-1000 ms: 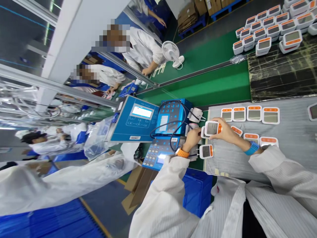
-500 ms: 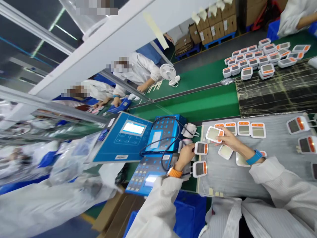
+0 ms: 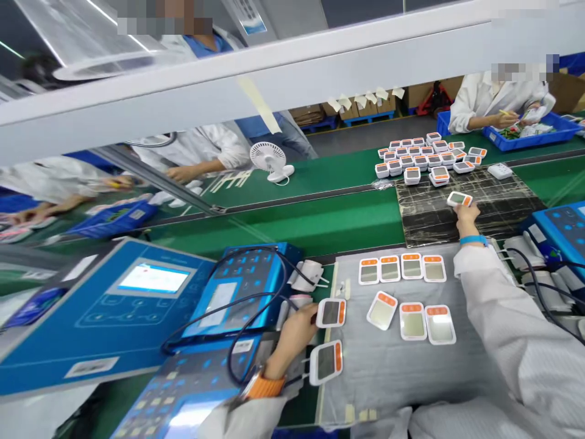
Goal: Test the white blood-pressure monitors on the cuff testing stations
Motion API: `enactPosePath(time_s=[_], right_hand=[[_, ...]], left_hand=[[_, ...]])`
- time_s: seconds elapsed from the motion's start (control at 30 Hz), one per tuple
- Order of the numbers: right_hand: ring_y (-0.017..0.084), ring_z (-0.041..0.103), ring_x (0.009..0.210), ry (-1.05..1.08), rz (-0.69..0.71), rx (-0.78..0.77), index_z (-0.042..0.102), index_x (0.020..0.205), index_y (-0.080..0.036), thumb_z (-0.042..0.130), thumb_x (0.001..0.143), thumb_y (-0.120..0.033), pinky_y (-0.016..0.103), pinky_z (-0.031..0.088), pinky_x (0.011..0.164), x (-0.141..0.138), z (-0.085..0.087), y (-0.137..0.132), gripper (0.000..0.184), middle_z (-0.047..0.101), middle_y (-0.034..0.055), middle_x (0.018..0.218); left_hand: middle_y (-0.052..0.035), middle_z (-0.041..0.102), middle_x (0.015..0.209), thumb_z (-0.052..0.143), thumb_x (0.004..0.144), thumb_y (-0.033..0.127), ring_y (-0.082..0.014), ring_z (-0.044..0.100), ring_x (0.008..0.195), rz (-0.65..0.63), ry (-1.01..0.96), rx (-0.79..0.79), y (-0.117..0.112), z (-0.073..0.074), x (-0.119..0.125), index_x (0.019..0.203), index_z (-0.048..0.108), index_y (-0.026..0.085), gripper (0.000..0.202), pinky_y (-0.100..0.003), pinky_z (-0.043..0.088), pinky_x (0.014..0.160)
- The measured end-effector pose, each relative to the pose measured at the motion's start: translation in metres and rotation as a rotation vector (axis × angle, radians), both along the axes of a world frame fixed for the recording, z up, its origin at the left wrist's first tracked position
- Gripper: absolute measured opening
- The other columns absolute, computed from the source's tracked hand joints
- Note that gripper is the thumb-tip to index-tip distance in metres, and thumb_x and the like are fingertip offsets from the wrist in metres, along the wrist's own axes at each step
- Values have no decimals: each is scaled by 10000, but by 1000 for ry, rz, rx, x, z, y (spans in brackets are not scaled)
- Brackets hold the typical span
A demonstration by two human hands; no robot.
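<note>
Orange-banded left hand (image 3: 295, 341) is pressing curled fingers against a white display unit (image 3: 331, 313) beside a blue tester (image 3: 240, 286), grip unclear, while the blue-banded right hand (image 3: 466, 221) is pinching another unit (image 3: 458, 199) above a black mat (image 3: 429, 207).

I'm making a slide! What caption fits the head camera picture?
Left hand touches a white device by a blue tester; right hand holds another white device over a black mat.
</note>
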State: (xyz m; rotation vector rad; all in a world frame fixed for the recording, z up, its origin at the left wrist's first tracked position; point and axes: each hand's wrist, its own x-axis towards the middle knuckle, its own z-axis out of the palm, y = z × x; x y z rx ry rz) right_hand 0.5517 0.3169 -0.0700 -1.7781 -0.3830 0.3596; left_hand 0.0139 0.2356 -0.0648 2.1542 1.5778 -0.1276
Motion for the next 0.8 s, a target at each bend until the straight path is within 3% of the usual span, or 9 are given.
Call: enactPosePath(time_s=[0.1,0.17,0.3,0.37,0.4,0.5,0.57,0.7,0.8], right_hand=[[187,660,1062,-42,-1,18,424,1458,-91,595,812,-127,350,549,978,-17,6,9,670,360,247,1512],[196,652,1111,-130,194,68,455,1464,-127,564,831,-123,376,537,1018,-59,-3,4,643,287,228,1574],[254,635,1172,-347,1044,100,661,1241,-214,593,866,-177,451,534,1036,-191,-36,-46,382,591,133,1346],[281,610,1233,-444,1417,62,671,1234,-211,670,832,-175,474,488,1097,-254,-46,-80,403,657,126,1274],[298,585,1274,-502,1526,40,651,1275,-195,716,807,-178,484,459,1126,-280,-49,-95,473,656,141,1296],[360,506,1359,-673,1565,-62,557,1384,-123,828,736,-214,530,390,1168,-330,-50,-120,708,597,219,1391],[373,512,1334,-724,1509,-123,560,1349,-111,842,734,-237,543,387,1155,-343,-48,-121,688,608,227,1352],[322,585,1177,-636,1513,-94,588,1216,-164,779,755,-193,507,471,1057,-339,-45,-116,500,622,141,1186],[270,601,1119,-384,1462,32,542,1217,-202,702,715,-89,451,533,974,-329,-44,-120,539,536,115,1246]], left_hand=[[-66,748,1072,549,821,75,-235,707,1066,1,3,11,0,-1,0,958,697,212,244,-307,517,915],[-71,749,1063,552,824,80,-240,710,1049,-4,16,27,-3,-1,2,954,701,210,237,-306,517,894],[-82,752,1013,562,825,66,-243,709,997,-5,45,60,-8,0,8,908,701,200,210,-303,510,855],[-89,747,980,582,831,72,-241,707,966,-15,69,64,-9,-2,9,888,698,187,173,-299,508,828],[-92,745,975,586,839,78,-240,706,951,-19,84,71,-9,-4,9,890,697,182,161,-298,508,816],[-100,739,966,579,869,104,-240,705,926,-19,123,95,-11,-10,7,908,695,175,142,-301,509,788],[-100,737,953,573,882,117,-243,705,926,-16,134,107,-13,-12,5,910,693,178,138,-301,510,779],[-120,738,962,545,901,115,-254,709,959,-25,133,130,-12,-15,5,911,695,170,160,-310,522,799],[-154,738,970,546,900,105,-277,715,979,-38,117,125,-10,-16,8,923,708,141,167,-341,542,839]])
